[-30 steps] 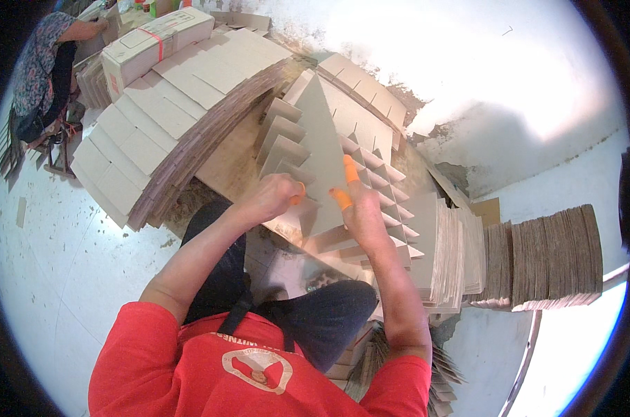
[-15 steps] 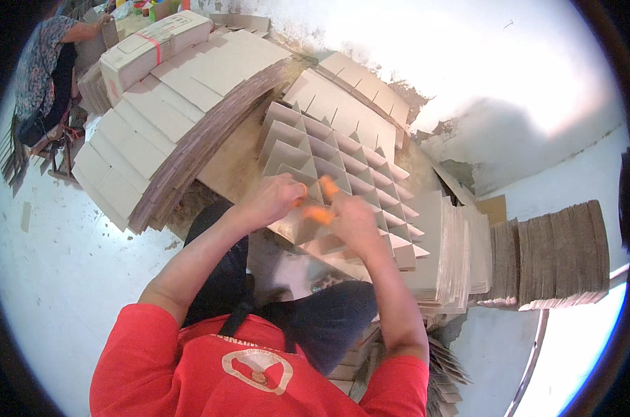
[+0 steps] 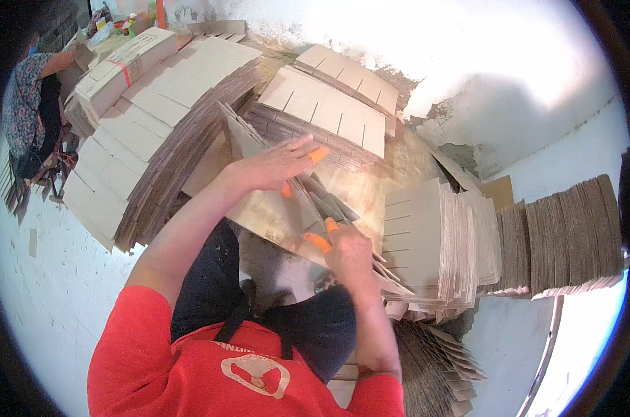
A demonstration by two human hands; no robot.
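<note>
A cardboard divider (image 3: 297, 201) lies collapsed into a narrow slanting bundle on the wooden board (image 3: 370, 184) before me. Over its upper part stretches my left hand (image 3: 277, 167), open, fingers straight and close above or touching the strips. Farther down the same bundle, my right hand (image 3: 350, 250) is closed around its edge; the exact grip is partly hidden. Both hands wear orange finger covers. Beyond the board's middle is a stack of slotted cardboard sheets (image 3: 329, 104). More slotted sheets (image 3: 412, 229) stand just right of my right hand.
A long fanned pile of cardboard sheets (image 3: 169, 97) rises at left, with a taped carton (image 3: 124, 69) on top. Thick brown cardboard stacks (image 3: 565, 233) stand at right. Another person (image 3: 34, 104) sits at far left. A white wall (image 3: 488, 42) bounds the back.
The divider stood as an opened grid of cells and is now folded flat into a slanting bundle. My left hand moved up and flattened out; my right hand shifted slightly down. The view turned a little.
</note>
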